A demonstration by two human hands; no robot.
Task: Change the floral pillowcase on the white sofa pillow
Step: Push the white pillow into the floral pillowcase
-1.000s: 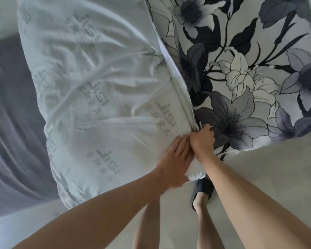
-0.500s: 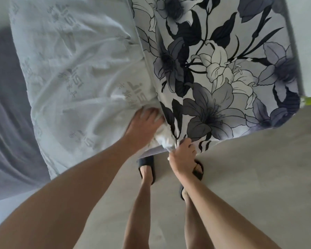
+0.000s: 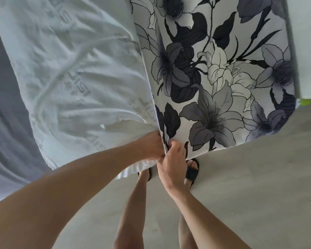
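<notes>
A person stands over a grey floor [image 3: 258, 186] in black slippers [image 3: 192, 174], holding up a white sofa pillow [image 3: 75, 72] that is partly out of its floral pillowcase [image 3: 223, 78]; the case covers the right part, w/ its open edge running diagonally down to the hands. The bare white pillow lies toward the left, in front of a grey sofa [image 3: 5, 114]. Risks from here, as a judgement: the pillow looks soft and bulky, so its loose left part could sag and drag the whole thing out of the grip; the case edge is thin fabric and could slip from a small pinch if pulled hard or crooked; the pillow's corner could bunch inside the case and jam, or a seam could strain, if the two hands pull at different angles; the hanging case could also brush the floor or slippers. Right hand [image 3: 172, 162]: fingers curled, pinching the case edge at its lower corner, thumb on top. Left hand [image 3: 151, 146]: close beside it at the same edge, against the pillow's lower corner; its fingers are hidden behind the fabric, so whether it grips or only presses can't be told.
</notes>
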